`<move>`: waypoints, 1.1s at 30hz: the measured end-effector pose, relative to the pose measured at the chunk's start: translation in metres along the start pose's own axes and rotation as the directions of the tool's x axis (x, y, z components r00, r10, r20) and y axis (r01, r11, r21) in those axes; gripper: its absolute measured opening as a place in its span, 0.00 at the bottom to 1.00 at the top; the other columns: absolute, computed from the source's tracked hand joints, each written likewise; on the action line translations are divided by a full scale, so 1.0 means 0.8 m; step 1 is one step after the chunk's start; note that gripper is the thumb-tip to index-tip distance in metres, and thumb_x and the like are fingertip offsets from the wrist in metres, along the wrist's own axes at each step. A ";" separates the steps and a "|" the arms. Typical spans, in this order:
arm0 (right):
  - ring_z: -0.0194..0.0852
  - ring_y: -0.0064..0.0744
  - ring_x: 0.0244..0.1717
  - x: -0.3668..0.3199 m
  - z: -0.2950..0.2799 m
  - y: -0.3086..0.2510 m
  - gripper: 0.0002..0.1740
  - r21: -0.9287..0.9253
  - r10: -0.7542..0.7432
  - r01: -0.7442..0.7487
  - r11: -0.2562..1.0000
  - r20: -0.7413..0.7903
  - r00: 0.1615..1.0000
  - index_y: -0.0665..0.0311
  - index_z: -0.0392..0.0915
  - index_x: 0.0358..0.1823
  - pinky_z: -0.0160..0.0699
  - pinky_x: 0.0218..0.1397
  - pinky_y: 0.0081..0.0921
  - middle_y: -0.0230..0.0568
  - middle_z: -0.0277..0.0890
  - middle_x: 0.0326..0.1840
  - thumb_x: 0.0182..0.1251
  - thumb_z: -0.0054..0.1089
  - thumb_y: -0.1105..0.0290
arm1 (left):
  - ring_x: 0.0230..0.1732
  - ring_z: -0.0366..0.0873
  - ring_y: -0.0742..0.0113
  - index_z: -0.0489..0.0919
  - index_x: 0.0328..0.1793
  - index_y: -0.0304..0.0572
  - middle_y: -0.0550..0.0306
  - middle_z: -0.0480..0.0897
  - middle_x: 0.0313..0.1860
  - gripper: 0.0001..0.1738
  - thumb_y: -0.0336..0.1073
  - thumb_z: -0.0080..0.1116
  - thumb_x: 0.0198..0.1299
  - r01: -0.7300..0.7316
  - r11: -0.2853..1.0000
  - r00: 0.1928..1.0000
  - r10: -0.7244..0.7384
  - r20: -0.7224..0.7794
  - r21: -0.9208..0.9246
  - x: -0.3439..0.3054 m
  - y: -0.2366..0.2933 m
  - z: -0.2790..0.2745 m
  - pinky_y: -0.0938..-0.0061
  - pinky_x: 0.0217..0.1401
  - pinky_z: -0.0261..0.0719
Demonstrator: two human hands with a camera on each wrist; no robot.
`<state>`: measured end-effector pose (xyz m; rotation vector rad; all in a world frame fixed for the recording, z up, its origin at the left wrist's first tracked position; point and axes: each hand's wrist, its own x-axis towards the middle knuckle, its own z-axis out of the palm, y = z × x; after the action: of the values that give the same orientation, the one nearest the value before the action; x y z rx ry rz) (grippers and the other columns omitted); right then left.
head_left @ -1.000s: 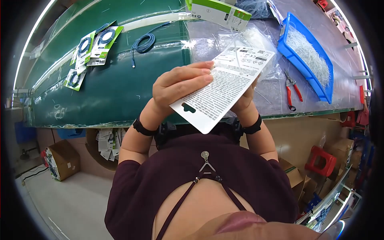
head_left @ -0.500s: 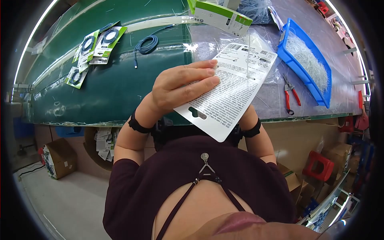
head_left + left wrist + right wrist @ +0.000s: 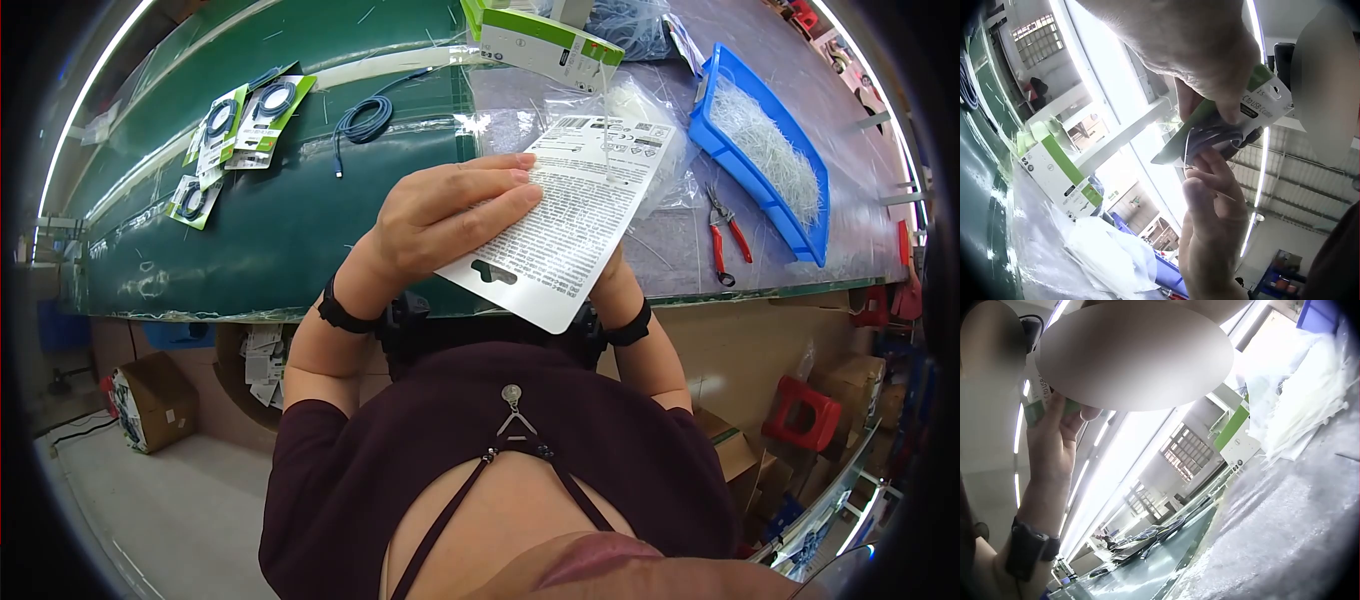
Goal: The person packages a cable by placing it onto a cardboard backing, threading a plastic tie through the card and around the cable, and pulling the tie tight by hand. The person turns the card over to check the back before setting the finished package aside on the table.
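A printed white card [image 3: 560, 220] is held tilted, its text side up, with a slot at its lower end. The left hand [image 3: 440, 215] grips its left edge, fingers flat on top. Mostly hidden under the card is the right hand [image 3: 612, 268]. From below, the left wrist view shows a dark cable coil [image 3: 1213, 134] against the green-and-white front, the left hand [image 3: 1204, 53] around the card, and the right hand [image 3: 1216, 219] pinching a thin clear strip [image 3: 1187, 147] beside the coil. A strip also stands up through the card's far end in the head view.
Carded cables [image 3: 215, 130] lie at the left, near a loose blue cable [image 3: 365, 120]. Beyond the card are a green-white box [image 3: 550, 48] and clear plastic bags [image 3: 665, 150]. Red-handled cutters [image 3: 728, 235] lie beside a blue tray [image 3: 765, 190] of clear strips.
Over the last second the card has turned slightly and shifted a little to the right, then back up a little. Both hands stay at it.
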<state>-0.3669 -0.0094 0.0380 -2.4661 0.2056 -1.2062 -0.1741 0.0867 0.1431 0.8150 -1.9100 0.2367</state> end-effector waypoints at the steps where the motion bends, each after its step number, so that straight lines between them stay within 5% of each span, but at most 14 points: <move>1: 0.66 0.46 0.58 0.006 -0.005 -0.005 0.17 0.012 -0.005 0.005 1.000 -0.005 1.000 0.63 0.80 0.41 0.66 0.60 0.46 0.40 0.69 0.55 0.45 0.67 0.77 | 0.46 0.83 0.41 0.79 0.46 0.23 0.39 0.81 0.43 0.18 0.27 0.65 0.49 -0.011 1.000 1.000 0.011 0.005 0.020 0.000 -0.001 0.001 0.57 0.50 0.85; 16: 0.72 0.41 0.53 0.044 -0.031 -0.041 0.09 -0.017 -0.042 0.040 0.999 -0.190 0.981 0.61 0.81 0.31 0.65 0.62 0.43 0.38 0.76 0.49 0.45 0.68 0.75 | 0.43 0.84 0.46 0.78 0.48 0.27 0.42 0.82 0.42 0.20 0.28 0.67 0.49 -0.010 0.996 0.997 0.003 0.071 0.090 -0.007 -0.009 0.008 0.66 0.45 0.86; 23: 0.78 0.36 0.35 0.055 -0.039 -0.056 0.10 0.284 0.175 -0.102 0.953 -0.244 0.954 0.60 0.81 0.28 0.75 0.42 0.25 0.36 0.80 0.31 0.44 0.71 0.79 | 0.42 0.84 0.55 0.79 0.47 0.29 0.45 0.82 0.42 0.15 0.25 0.66 0.52 0.185 0.983 0.980 -0.185 -0.078 -0.005 -0.016 0.003 0.024 0.69 0.46 0.85; 24: 0.78 0.36 0.35 0.057 -0.038 -0.061 0.10 0.288 0.183 -0.108 0.952 -0.250 0.951 0.60 0.81 0.28 0.75 0.42 0.25 0.36 0.80 0.31 0.44 0.71 0.79 | 0.41 0.84 0.58 0.80 0.47 0.30 0.47 0.83 0.42 0.15 0.25 0.66 0.52 0.252 0.967 0.959 -0.254 -0.125 -0.027 -0.020 0.005 0.027 0.70 0.45 0.84; 26: 0.78 0.33 0.34 0.059 -0.037 -0.073 0.09 0.501 0.435 -0.271 0.822 -0.244 0.867 0.66 0.79 0.32 0.74 0.39 0.21 0.40 0.80 0.32 0.49 0.68 0.82 | 0.41 0.84 0.61 0.80 0.47 0.32 0.49 0.83 0.43 0.14 0.24 0.65 0.53 0.324 0.945 0.931 -0.328 -0.158 -0.051 -0.034 0.008 0.036 0.71 0.45 0.84; 27: 0.78 0.31 0.34 0.060 -0.037 -0.077 0.08 0.599 0.549 -0.334 0.728 -0.217 0.807 0.69 0.77 0.33 0.73 0.37 0.19 0.42 0.80 0.33 0.52 0.67 0.83 | 0.41 0.83 0.62 0.80 0.47 0.32 0.51 0.83 0.42 0.13 0.24 0.65 0.54 0.429 0.881 0.850 -0.469 -0.239 -0.201 -0.047 0.009 0.043 0.72 0.45 0.84; 29: 0.77 0.30 0.33 0.066 -0.039 -0.072 0.08 0.560 0.479 -0.278 0.780 -0.250 0.842 0.69 0.77 0.34 0.73 0.36 0.19 0.41 0.80 0.33 0.53 0.67 0.83 | 0.40 0.82 0.66 0.80 0.46 0.32 0.53 0.83 0.42 0.12 0.23 0.65 0.56 0.543 0.674 0.610 -0.726 -0.316 -0.501 -0.060 0.010 0.053 0.73 0.46 0.83; 33: 0.77 0.26 0.31 0.080 -0.044 -0.068 0.09 0.413 0.297 -0.155 0.898 -0.306 0.905 0.68 0.78 0.36 0.73 0.32 0.18 0.40 0.80 0.33 0.55 0.67 0.83 | 0.43 0.80 0.69 0.78 0.51 0.33 0.56 0.82 0.44 0.14 0.26 0.63 0.59 0.493 0.637 0.552 -0.756 -0.353 -0.593 -0.063 0.011 0.063 0.73 0.47 0.83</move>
<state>-0.3570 0.0117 0.1258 -1.8183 0.3211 -1.4321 -0.2027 0.0907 0.0778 0.9475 -0.9126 -0.3710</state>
